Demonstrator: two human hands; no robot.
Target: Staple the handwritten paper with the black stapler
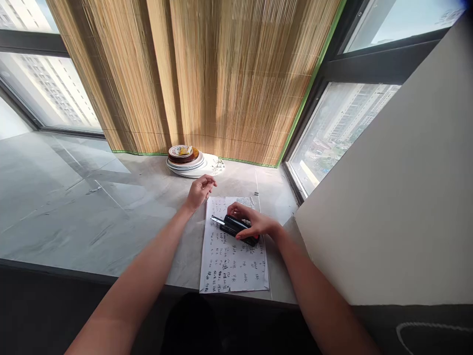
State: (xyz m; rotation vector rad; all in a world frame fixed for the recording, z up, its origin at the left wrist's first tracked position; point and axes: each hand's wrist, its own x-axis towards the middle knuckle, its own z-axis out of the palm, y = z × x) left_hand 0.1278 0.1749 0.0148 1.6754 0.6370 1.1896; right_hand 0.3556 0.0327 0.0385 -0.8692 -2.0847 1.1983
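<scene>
A black stapler [240, 228] is held in my right hand [252, 221], its fingers over the far side and the thumb along the near side. From the stapler's left end a narrow metal strip [217, 220] sticks out. Below it lie sheets of paper [236, 276] covered in handwriting, with a denser block of writing near the top right. Just beyond the sheets' upper left corner hovers my left hand [200, 192], fingers curled in towards the thumb. Whatever its fingertips may hold is too small to make out.
A stack of plates [185, 165] stands behind my left hand, against a bamboo curtain [221, 79]. Small metal-looking pieces [256, 194] lie beyond the paper on the grey stone sill [129, 197]. A white wall [399, 197] closes off the right side.
</scene>
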